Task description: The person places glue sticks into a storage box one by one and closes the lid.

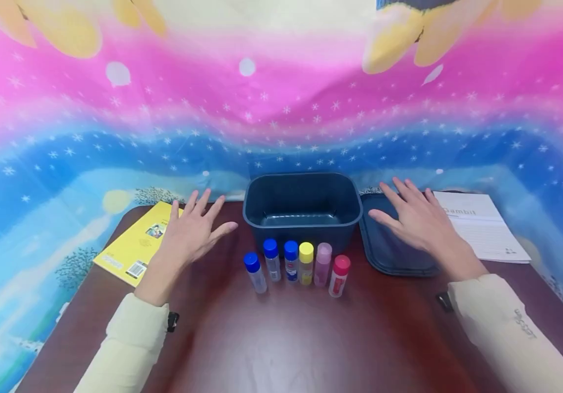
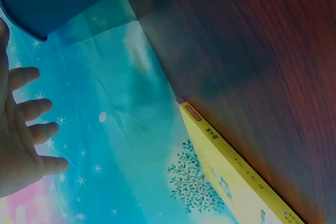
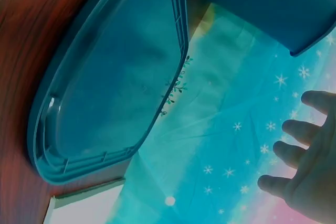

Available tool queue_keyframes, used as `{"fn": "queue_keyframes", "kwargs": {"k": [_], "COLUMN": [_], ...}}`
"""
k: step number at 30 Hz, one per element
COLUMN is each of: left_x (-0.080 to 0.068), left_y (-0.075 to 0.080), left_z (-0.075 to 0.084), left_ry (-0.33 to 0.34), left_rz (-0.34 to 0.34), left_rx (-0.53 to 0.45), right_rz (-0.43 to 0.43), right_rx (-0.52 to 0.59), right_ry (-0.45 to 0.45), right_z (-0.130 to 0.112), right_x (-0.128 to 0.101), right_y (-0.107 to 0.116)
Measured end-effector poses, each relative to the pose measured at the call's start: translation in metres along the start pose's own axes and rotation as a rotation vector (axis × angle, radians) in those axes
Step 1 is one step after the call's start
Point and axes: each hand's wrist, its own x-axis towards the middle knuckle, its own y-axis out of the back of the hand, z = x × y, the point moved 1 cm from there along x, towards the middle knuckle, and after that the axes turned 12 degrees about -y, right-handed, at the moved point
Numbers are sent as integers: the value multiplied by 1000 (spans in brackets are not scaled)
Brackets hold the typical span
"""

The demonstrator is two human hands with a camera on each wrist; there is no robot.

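My left hand (image 1: 190,232), fingers spread, hovers palm down beside the yellow book (image 1: 136,245) and holds nothing. Above the dark lid (image 1: 384,245) my right hand (image 1: 419,224) is spread the same way, also holding nothing. Between the hands stands a dark blue bin (image 1: 306,232), its open top showing a bare inside. In front of it several small capped bottles stand in a row: blue-capped bottles (image 1: 271,259), a yellow-capped bottle (image 1: 306,263), a pink bottle (image 1: 323,265) and a red-capped bottle (image 1: 338,275). In the right wrist view the lid (image 3: 115,72) lies with its ridged rim up.
A white notebook (image 1: 492,234) lies at the right, partly behind the right hand. The dark wooden table (image 1: 271,344) backs onto a colourful snowflake-patterned cloth (image 1: 286,120), which rises along the back and sides. The lid sits right beside the bin.
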Motion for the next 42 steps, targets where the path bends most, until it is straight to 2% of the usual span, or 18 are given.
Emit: {"fn": "queue_keyframes", "kwargs": {"k": [6,15,23,29,34,42], "left_x": [-1,-8,-13,-17,-20,-27], "left_y": [2,-2,-2,-2,-5,-8], "left_z": [-5,-9,-9,-9,-4,13], "left_ry": [10,-15,-97,-85,-96,-184], "left_rz": [4,51,62,56,76,62], "left_rx": [-73,-283,-549,-702,-811,-957], "right_rz": [-2,-9,-84,-83,-101,-132], "right_rx": [76,215,363,417,436,499], "right_ry": [27,79,74,81,89,87], "right_z": [-8,-18,-23,-26,-26,-26], "right_x": [7,12,16,20,19,13], "right_y": [2,-3,-8,-9,-9,-13]}}
